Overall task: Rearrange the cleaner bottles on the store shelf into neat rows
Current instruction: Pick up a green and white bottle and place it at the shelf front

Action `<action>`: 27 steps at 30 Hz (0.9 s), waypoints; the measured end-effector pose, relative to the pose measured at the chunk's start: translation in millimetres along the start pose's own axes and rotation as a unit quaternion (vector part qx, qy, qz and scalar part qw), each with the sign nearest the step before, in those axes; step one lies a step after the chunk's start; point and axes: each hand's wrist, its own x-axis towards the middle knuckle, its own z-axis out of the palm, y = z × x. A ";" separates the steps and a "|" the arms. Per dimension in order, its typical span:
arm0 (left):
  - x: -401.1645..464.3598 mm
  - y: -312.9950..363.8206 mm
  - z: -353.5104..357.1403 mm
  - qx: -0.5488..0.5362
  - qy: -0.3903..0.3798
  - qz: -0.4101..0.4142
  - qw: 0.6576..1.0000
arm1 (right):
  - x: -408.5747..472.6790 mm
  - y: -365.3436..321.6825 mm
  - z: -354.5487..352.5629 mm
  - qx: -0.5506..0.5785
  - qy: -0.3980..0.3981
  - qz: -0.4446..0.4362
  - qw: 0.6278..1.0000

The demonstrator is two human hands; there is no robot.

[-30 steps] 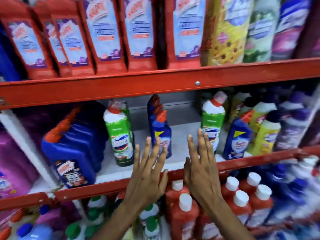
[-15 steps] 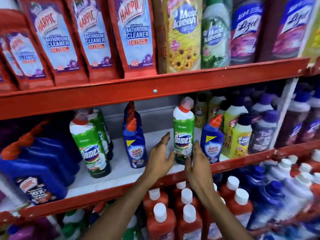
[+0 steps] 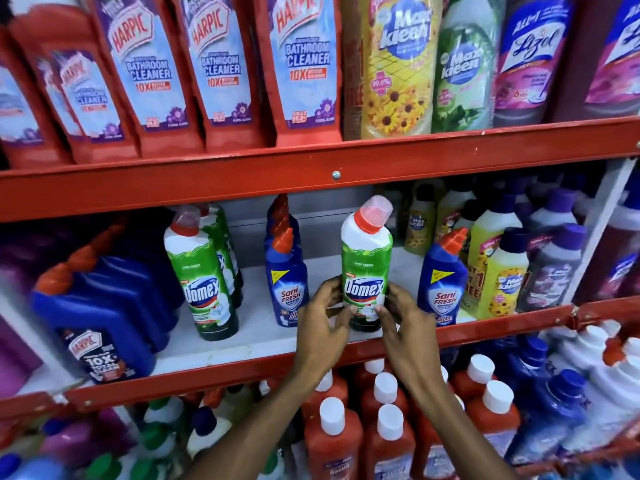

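Observation:
A green Domex bottle (image 3: 366,258) with a white shoulder and red cap stands upright on the middle shelf (image 3: 263,341). My left hand (image 3: 323,320) grips its lower left side and my right hand (image 3: 401,317) its lower right side. Further left stands a second Domex bottle (image 3: 201,278) with more of the same behind it. A row of blue Sani Fresh bottles (image 3: 285,278) stands between the two Domex bottles. Another blue Sani Fresh bottle (image 3: 441,278) stands alone just right of the held one.
Blue Harpic bottles (image 3: 104,313) fill the shelf's left end; yellow and purple Max Kleen bottles (image 3: 502,268) crowd the right. Red Harpic refill pouches (image 3: 221,67) hang over the red shelf beam (image 3: 311,178) above. Red white-capped bottles (image 3: 384,434) stand on the shelf below.
Both hands moved forward from the shelf's front edge and closed around the green Domex bottle. The camera came closer and shifted, so the bottle now sits mid-frame.

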 end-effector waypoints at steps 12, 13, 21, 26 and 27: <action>-57.5 -20.2 -147.1 0.034 0.210 0.031 0.977 | -40.8 -95.2 117.9 0.100 -0.102 -0.066 0.988; -60.6 -21.2 -157.0 0.041 0.213 0.025 0.976 | -43.2 -100.1 128.2 0.103 -0.112 -0.068 0.986; -66.9 -40.2 -197.3 0.123 0.196 -0.011 0.973 | -45.7 -107.5 179.7 0.047 -0.177 -0.046 0.982; -63.6 -52.5 -202.2 0.161 0.166 -0.025 0.972 | -46.4 -102.0 187.8 0.043 -0.182 -0.033 0.982; -63.1 -51.2 -202.5 0.166 0.165 -0.028 0.972 | -46.5 -101.7 187.7 0.046 -0.182 -0.033 0.982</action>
